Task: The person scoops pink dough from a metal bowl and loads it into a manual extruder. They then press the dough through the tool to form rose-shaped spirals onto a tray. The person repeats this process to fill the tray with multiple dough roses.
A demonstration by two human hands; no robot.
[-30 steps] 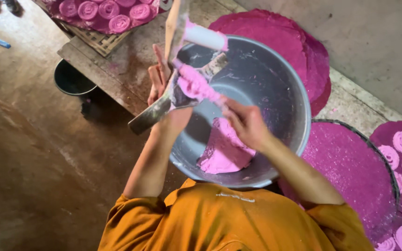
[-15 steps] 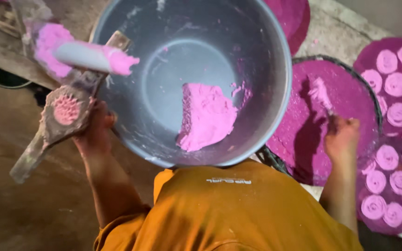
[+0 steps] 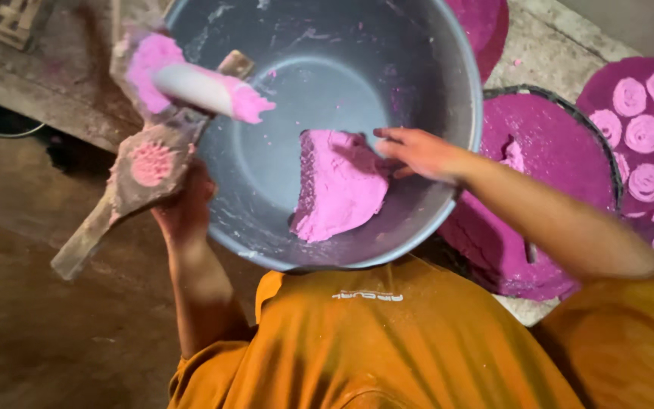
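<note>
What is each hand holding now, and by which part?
Left hand holds the wooden paddle-shaped mould near its middle; right hand touches the pink dough lump.

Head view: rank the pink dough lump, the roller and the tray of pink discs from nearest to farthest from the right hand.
1. Pink dough lump, in the basin, at the right hand's fingertips.
2. Roller, across the basin at its left rim, above the left hand.
3. Tray of pink discs, far right, outside the basin.
</note>
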